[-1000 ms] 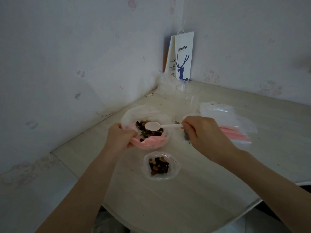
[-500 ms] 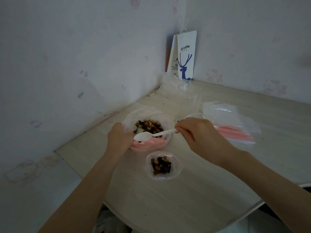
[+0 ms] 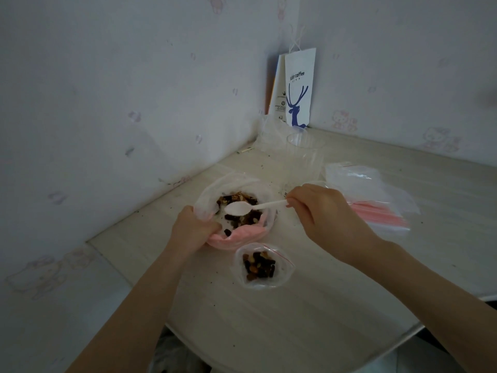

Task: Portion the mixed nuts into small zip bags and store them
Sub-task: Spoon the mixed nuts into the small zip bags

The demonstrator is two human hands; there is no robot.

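Pale wallpapered walls meet in a corner behind a light wooden table, where a paper coffee bag leans and a clear cup stands, well beyond both hands.

Judged from the layout, the job is in its early part. A thick stack of empty zip bags with red strips lies just beyond the right hand's knuckles, untouched. The big supply bag, clear with a pink rolled rim, sits open between the two hands and holds plenty of mixed nuts, dark and tan pieces in a loose heap. Only one small zip bag has a portion in it; it lies just nearer than the left fingers, below the supply bag, and its mouth looks open rather than pressed closed. Sealing and storing are not yet done.

The left hand has its fingers curled around the supply bag's near-left rim, steadying it. The right hand pinches the handle end of a white plastic spoon between thumb and fingers; the spoon's bowl reaches leftward from those fingertips, hovering over the nuts and apparently empty.
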